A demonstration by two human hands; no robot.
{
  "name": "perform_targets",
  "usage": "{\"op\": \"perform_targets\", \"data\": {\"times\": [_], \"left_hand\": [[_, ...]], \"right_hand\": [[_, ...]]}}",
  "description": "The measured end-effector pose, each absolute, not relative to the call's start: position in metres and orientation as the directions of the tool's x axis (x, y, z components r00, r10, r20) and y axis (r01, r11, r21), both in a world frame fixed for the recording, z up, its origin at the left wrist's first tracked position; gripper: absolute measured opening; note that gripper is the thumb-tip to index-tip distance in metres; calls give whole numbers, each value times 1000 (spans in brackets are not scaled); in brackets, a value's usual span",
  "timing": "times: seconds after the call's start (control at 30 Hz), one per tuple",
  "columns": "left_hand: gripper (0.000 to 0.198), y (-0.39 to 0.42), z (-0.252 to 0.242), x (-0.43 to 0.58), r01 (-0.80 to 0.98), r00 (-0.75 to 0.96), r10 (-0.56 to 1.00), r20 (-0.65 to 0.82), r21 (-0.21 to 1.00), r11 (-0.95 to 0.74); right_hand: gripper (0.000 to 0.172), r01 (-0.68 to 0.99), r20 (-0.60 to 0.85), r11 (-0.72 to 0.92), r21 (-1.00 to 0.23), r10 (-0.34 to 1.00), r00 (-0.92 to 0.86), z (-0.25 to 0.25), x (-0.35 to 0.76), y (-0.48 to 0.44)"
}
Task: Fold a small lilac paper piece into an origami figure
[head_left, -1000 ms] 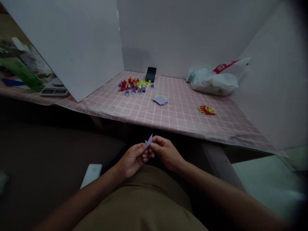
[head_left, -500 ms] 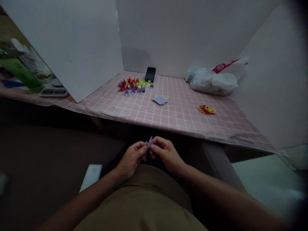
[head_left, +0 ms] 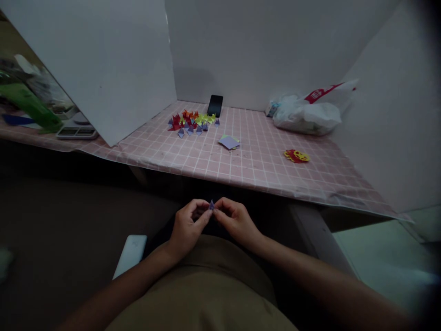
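Note:
Between my fingertips, over my lap, is a small purple folded paper crane (head_left: 212,205). My left hand (head_left: 189,224) pinches it from the left, thumb against forefinger. From the right, my right hand (head_left: 239,223) pinches it too, its fingers curled. Much of the fold is hidden behind the fingertips. Up on the table, a cluster of little origami cranes (head_left: 190,121) in red, orange, yellow and purple stands toward the left. Nearer the middle lies a small stack of square paper (head_left: 229,141), purple on top with yellow-green below.
A pink checked tablecloth (head_left: 255,170) covers the table. A black phone (head_left: 215,106) leans at the back. Right of it sit a white plastic bag (head_left: 306,117) and red and yellow cutout shapes (head_left: 296,156). White panels (head_left: 138,69) enclose the table; a white flat device (head_left: 130,255) lies at lower left.
The purple crane has turned between my fingers, its points now closer together and upright. My left hand has shifted slightly, its fingers more arched. Things on the table stay put.

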State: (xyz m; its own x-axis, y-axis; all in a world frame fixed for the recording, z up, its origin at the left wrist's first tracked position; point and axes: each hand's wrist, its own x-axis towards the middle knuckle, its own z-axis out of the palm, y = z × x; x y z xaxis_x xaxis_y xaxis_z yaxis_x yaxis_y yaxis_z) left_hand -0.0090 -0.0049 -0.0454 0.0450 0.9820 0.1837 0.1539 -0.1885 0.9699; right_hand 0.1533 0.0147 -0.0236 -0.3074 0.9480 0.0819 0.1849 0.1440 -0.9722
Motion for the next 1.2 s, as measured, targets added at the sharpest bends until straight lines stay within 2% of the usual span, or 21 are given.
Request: {"op": "perform_targets", "data": {"times": [0.23, 0.37, 0.47, 0.63, 0.77, 0.93, 1.07, 1.2], "left_hand": [[6, -4, -40, -10, 368, 36, 945, 325, 875, -314], [5, -4, -38, -11, 391, 34, 938, 346, 859, -331], [5, -3, -40, -10, 301, 4, 956, 294, 911, -282], [8, -2, -42, -7, 90, 31, 992, 126, 988, -129], [9, 0, -38, -6, -55, 46, 998, 37, 998, -35], [4, 1, -34, -8, -160, 68, 998, -5, 987, 15], [5, 0, -35, -9, -209, 68, 998, -13, 978, 27], [14, 0, -35, -9, -251, 67, 997, -44, 966, 60]], "right_hand": [[13, 325, 186, 271, -906, 944, -271, -23, 152, 13], [8, 330, 215, 303, -894, 936, -277, -23, 152, 11], [5, 254, 181, 260, -931, 937, -299, -24, 151, 11], [3, 171, 156, 212, -962, 943, -293, -27, 152, 12], [5, 153, 195, 248, -957, 936, -293, -27, 153, 12], [8, 101, 151, 192, -976, 936, -317, -25, 154, 12], [12, 109, 211, 259, -960, 921, -328, -23, 155, 13], [14, 160, 335, 404, -901, 880, -337, -24, 157, 12]]}}
